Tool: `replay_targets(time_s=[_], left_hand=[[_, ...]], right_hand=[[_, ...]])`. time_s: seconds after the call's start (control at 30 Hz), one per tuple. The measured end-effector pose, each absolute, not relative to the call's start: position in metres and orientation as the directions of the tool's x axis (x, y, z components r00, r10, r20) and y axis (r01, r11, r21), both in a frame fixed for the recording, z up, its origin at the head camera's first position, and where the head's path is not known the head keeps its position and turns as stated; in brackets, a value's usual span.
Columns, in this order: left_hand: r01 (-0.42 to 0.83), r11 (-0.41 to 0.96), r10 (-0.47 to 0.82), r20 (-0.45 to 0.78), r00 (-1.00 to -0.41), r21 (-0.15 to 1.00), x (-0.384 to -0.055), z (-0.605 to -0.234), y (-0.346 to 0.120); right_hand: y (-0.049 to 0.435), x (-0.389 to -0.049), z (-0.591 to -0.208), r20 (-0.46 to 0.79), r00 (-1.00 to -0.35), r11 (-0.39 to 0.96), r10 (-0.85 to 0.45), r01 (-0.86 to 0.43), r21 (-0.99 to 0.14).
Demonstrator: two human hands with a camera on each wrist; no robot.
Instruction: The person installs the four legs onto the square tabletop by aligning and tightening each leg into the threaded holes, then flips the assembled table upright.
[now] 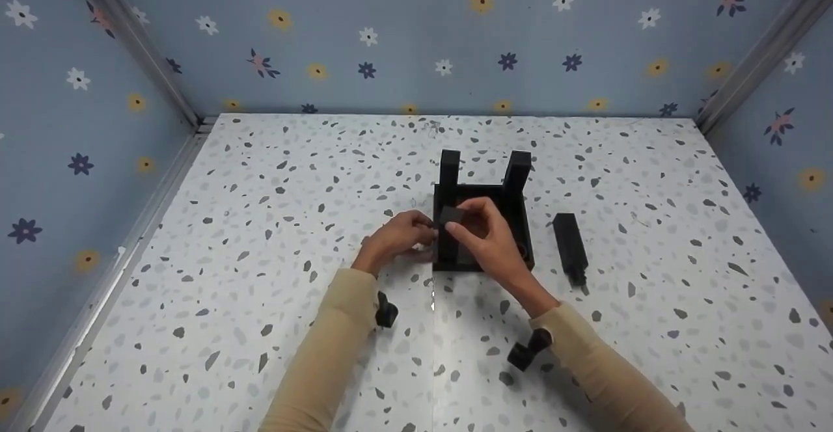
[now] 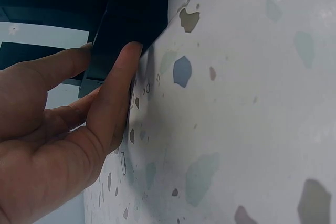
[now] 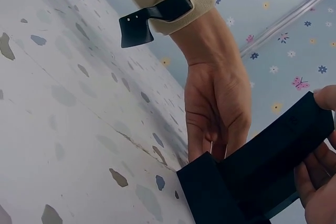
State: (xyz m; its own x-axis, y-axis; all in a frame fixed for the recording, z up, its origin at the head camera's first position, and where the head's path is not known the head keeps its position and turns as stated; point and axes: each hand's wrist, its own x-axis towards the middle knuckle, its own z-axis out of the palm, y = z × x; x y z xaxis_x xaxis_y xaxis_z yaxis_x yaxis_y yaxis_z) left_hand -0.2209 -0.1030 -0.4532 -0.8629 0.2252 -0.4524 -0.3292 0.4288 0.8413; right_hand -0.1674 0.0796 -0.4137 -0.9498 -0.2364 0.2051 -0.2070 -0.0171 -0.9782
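Observation:
A black square frame point(image 1: 528, 240) with raised walls lies on the table, like a small upturned stool. Two black legs, a far left one point(image 1: 449, 170) and a far right one point(image 1: 518, 170), stand up from its back corners. At its near left corner a third black leg point(image 1: 448, 243) stands upright; my right hand point(image 1: 489, 240) holds this leg near its top, thumb and fingers on either side. My left hand point(image 1: 400, 233) is low at the frame's left side, and in the left wrist view its fingers point(image 2: 118, 80) pinch the black edge close to the tabletop.
Right of the frame a loose black leg point(image 1: 571, 243) lies on the speckled white table point(image 1: 273, 191), its narrow peg end towards me. Flowered blue panels point(image 1: 403, 28) wall the table at the back and both sides. A dark wrist mount point(image 1: 528, 349) juts from the right sleeve.

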Motion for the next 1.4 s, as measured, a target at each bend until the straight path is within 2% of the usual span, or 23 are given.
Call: replay_targets(time_s=[0.43, 0.73, 1.07, 1.23, 1.4], left_hand=[[-0.336, 0.379, 0.234, -0.441, -0.867, 0.862, -0.220, -0.455, -0.103], [-0.346, 0.392, 0.230, -0.455, -0.860, 0.853, -0.219, -0.453, -0.103], [-0.317, 0.394, 0.251, -0.432, -0.866, 0.863, -0.220, -0.453, -0.103], [-0.325, 0.392, 0.250, -0.440, -0.863, 0.861, -0.220, -0.455, -0.104], [-0.324, 0.382, 0.256, -0.436, -0.863, 0.865, -0.221, -0.454, -0.104]], right_hand=[[0.071, -0.157, -0.412, 0.268, -0.954, 0.139, -0.132, -0.286, -0.948], [0.076, -0.166, -0.429, 0.213, -0.965, 0.081, -0.154, -0.227, -0.971], [0.084, -0.184, -0.440, 0.249, -0.955, -0.025, -0.162, -0.249, -0.968], [0.085, -0.186, -0.438, 0.231, -0.948, -0.076, -0.218, -0.220, -0.973], [0.087, -0.189, -0.435, 0.237, -0.915, -0.094, -0.326, -0.218, -0.971]])
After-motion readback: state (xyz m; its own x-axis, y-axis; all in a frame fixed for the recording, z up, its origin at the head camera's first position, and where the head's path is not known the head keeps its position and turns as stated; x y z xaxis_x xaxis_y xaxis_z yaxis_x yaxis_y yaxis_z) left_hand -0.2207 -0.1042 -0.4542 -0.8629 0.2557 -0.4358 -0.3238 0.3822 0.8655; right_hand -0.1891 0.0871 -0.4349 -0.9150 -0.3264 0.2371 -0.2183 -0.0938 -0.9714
